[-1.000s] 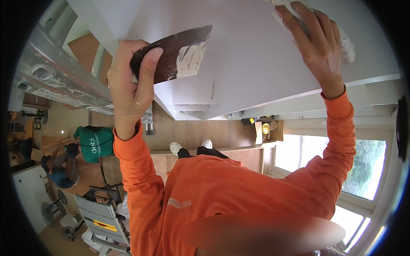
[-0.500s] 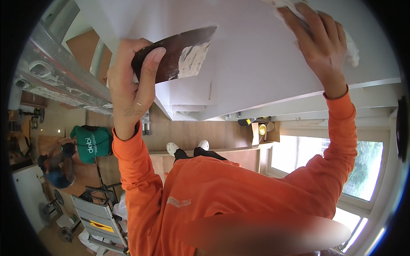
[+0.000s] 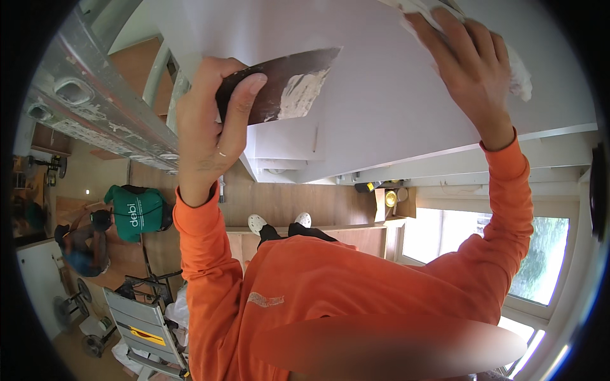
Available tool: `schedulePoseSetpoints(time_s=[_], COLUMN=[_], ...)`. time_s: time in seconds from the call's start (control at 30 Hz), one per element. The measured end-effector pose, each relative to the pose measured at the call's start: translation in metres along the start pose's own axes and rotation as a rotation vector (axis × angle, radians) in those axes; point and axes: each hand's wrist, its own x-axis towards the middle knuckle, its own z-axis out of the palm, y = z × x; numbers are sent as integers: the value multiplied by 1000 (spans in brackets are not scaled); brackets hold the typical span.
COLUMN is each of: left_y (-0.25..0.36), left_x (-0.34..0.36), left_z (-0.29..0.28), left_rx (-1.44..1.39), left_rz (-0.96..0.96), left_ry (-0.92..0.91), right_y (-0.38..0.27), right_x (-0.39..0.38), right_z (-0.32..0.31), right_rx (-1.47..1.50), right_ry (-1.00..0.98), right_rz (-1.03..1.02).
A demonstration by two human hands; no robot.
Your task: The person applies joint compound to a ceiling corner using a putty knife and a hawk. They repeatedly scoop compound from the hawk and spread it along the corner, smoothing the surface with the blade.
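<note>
My left hand (image 3: 213,120) is closed around the dark handle end of a wide putty knife (image 3: 270,105), thumb pressed flat on it. Off-white filler (image 3: 304,94) is smeared over the blade's lower right part. The knife is held in front of a smooth white panel (image 3: 387,95). At the upper right, my right hand (image 3: 473,76) is closed on a crumpled white rag (image 3: 520,79) against the panel. Part of the rag sticks out beyond the wrist side of the hand, and the fingers cover the rest.
A paint-spattered metal ladder (image 3: 95,105) stands close on my left. Below are two people, one in a green shirt (image 3: 136,213), beside a folding step (image 3: 136,317) and fans (image 3: 76,305). A window (image 3: 540,260) is on the right, near an open box (image 3: 394,200).
My left hand and the putty knife have shifted slightly right and down. My right hand has moved slightly left, still on the rag. The view has tilted a little.
</note>
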Motion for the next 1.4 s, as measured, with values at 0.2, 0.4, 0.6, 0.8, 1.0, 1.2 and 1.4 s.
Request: schedulePoseSetpoints(time_s=[0.2,0.4,0.6,0.8,1.0,1.2,1.4], left_y=[-3,-2,-2,-1,-1,2,0], left_x=[2,1,5,5,5,4,5], left_z=[-1,-1,0,0,1,-2,0], left_rx=[11,-27,-35,-37,-31,-22,23], left_rz=[26,33,57,54,57,-9,2], left_ry=[-16,-20,-29,-25,-20,-54,-39], right_y=[-8,-9,-12,-10,-13,-11,2], right_x=[12,16,19,21,22,4,-49], right_z=[7,2,3,2,1,3,-10], right_rx=[27,57,31,40,49,72,35], right_ry=[42,4,-2,-16,-25,-18,-121], right_rz=[-18,13,41,42,61,105,151])
